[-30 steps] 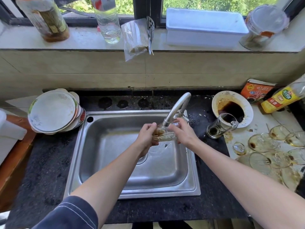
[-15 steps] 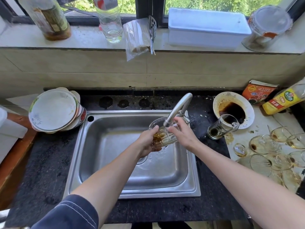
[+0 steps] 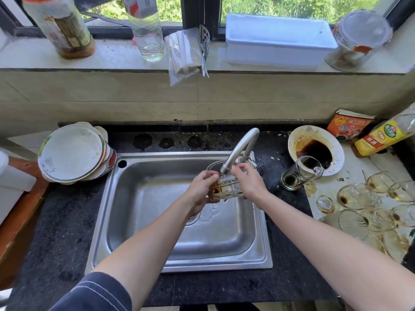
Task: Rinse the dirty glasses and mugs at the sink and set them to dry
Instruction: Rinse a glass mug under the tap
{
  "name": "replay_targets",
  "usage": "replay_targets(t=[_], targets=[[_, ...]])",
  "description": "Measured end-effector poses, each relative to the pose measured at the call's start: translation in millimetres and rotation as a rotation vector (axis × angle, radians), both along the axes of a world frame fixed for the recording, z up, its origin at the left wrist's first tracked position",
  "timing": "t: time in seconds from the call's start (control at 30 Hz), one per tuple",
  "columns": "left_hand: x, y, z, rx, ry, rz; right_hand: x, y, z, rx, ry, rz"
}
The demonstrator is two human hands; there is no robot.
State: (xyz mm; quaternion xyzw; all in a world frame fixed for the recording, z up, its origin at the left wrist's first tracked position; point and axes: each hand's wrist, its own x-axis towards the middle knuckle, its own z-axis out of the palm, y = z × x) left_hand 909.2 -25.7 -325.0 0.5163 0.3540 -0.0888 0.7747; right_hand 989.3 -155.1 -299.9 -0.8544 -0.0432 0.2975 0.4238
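A clear ribbed glass [image 3: 228, 187] with brown liquid in it is held tilted under the spout of the steel tap [image 3: 241, 149], above the steel sink [image 3: 139, 221]. My left hand [image 3: 201, 190] grips its left end and my right hand [image 3: 250, 182] grips its right side. Water splashes on the sink floor below. A dirty glass mug [image 3: 299, 172] stands on the dark counter right of the sink. Several stained wine glasses [image 3: 359, 196] lie on their sides at the far right.
A stack of plates [image 3: 71, 153] sits left of the sink. A white bowl with dark sauce [image 3: 316, 147], an orange packet [image 3: 350, 124] and a yellow-labelled bottle [image 3: 386, 135] crowd the right. Bottles, a white tub [image 3: 278, 39] and a jar stand on the windowsill.
The glass has been tipped and turned between both hands under the tap, and brown liquid has shifted toward its left end. Both hands stay at the spout.
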Motion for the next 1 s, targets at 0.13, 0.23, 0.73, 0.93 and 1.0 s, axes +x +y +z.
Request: replay_targets(t=[0.13, 0.23, 0.73, 0.93, 1.0], targets=[[5.1, -0.3, 1.9, 0.020, 0.108, 0.024, -5.3, -1.9, 1.2, 0.042, -0.157, 0.147], [8.1, -5.9, -0.6, 0.034, 0.068, 0.038, -4.5, 2.2, -1.3, 0.052, -0.153, -0.005], [3.1, 9.4, 2.9, 0.353, 0.047, -0.108, 8.4, -9.3, -0.4, -0.032, -0.272, 0.267], [-5.5, 9.9, 6.2, 0.703, -0.052, -0.281, 17.6, -12.0, 0.4, 0.130, 0.066, 0.108], [-6.8, 11.1, 7.5, 0.781, -0.086, -0.379, 15.8, -17.6, -2.4, 0.133, 0.066, 0.144]])
